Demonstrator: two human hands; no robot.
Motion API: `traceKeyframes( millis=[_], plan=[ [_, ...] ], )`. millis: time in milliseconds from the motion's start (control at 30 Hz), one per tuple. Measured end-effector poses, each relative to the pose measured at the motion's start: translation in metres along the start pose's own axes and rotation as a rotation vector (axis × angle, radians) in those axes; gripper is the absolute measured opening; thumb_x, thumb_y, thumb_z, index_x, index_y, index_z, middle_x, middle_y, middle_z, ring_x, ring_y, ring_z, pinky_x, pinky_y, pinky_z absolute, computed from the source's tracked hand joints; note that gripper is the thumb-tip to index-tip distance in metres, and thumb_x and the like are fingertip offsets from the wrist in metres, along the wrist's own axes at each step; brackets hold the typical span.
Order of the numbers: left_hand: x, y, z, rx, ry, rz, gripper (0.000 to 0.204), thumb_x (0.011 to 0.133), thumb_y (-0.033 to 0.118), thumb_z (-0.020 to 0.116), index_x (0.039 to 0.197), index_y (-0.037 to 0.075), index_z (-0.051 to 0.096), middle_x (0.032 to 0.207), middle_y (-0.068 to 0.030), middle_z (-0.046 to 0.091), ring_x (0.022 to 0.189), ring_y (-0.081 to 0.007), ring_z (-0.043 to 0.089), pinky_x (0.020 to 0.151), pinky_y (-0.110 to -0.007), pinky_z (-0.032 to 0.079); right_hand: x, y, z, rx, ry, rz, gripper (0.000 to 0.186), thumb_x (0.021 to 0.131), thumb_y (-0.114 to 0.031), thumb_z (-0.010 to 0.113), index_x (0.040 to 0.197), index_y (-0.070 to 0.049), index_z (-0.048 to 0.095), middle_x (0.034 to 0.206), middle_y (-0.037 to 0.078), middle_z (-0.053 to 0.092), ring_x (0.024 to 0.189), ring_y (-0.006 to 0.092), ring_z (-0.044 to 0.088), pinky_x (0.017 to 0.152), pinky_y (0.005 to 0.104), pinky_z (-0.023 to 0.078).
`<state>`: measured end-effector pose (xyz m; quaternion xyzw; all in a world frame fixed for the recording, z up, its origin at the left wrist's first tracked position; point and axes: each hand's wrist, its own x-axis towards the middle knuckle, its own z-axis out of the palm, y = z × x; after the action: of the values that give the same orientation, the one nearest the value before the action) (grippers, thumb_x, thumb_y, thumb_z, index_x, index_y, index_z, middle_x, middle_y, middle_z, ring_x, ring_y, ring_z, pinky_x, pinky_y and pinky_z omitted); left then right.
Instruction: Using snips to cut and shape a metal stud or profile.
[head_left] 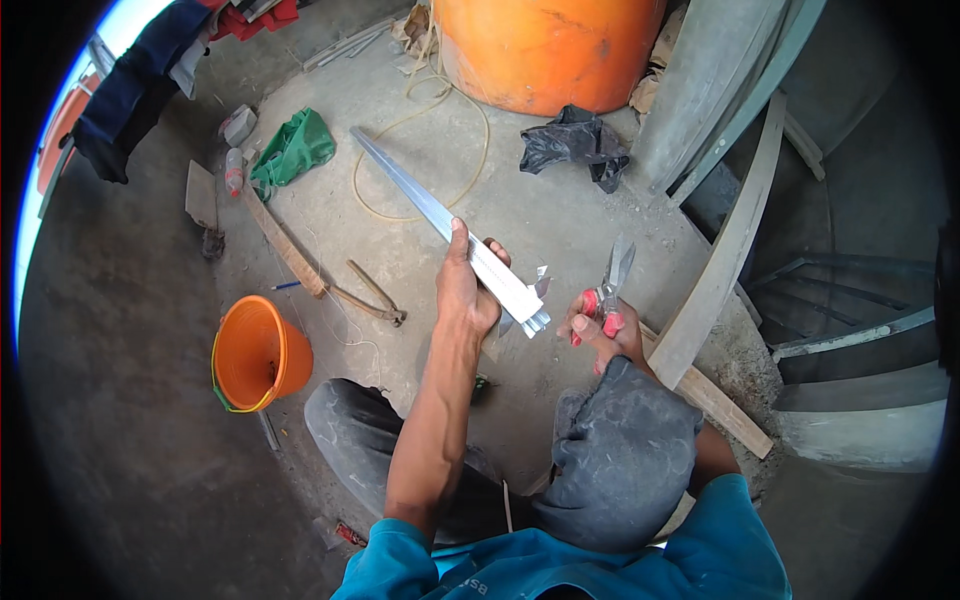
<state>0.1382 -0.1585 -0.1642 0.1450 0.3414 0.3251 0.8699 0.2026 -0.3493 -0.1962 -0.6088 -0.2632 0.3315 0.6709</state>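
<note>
My left hand (465,285) is closed round a long, thin metal channel (410,195), its thumb lying along the upper face. The channel slants from the far left down toward my right hand, and its near end shows folded edges. In my right hand (612,340) is a pair of tin snips (618,268) with red grips, blades pointing up and away from me. The snips are just right of the channel's near end, apart from it. A small bent scrap of metal (541,283) shows beside that end.
To my left stand an orange bucket (262,355), pincers (380,305), a wooden plank (285,245) and green cloth (293,148). Ahead are a large orange drum (550,50), a looped hose (484,160) and a black plastic bag (580,145). A curved-looking board (722,270) leans at right.
</note>
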Motion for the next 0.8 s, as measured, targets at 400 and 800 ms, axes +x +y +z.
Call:
traceKeyframes(
  millis=[400, 800],
  plan=[
    [0.036, -0.059, 0.008, -0.015, -0.133, -0.22, 0.039, 0.094, 0.047, 0.057, 0.092, 0.012, 0.04, 0.076, -0.0082, 0.049, 0.064, -0.0211, 0.052, 0.057, -0.037, 0.048, -0.055, 0.095, -0.008, 0.052, 0.195, 0.025, 0.021, 0.091, -0.015, 0.067, 0.102, -0.004, 0.053, 0.084, 0.0, 0.057, 0.075, 0.0082, 0.052, 0.07, 0.0249, 0.045],
    [0.026, -0.081, -0.006, -0.159, -0.148, -0.143, 0.031, 0.092, 0.031, 0.062, 0.086, 0.005, 0.048, 0.067, -0.0065, 0.052, 0.061, -0.0192, 0.057, 0.062, -0.03, 0.054, -0.097, 0.059, -0.007, -0.205, 0.291, 0.167, 0.03, 0.088, -0.03, 0.067, 0.097, -0.004, 0.055, 0.081, 0.003, 0.053, 0.074, 0.0133, 0.051, 0.071, 0.0295, 0.044]
  ],
)
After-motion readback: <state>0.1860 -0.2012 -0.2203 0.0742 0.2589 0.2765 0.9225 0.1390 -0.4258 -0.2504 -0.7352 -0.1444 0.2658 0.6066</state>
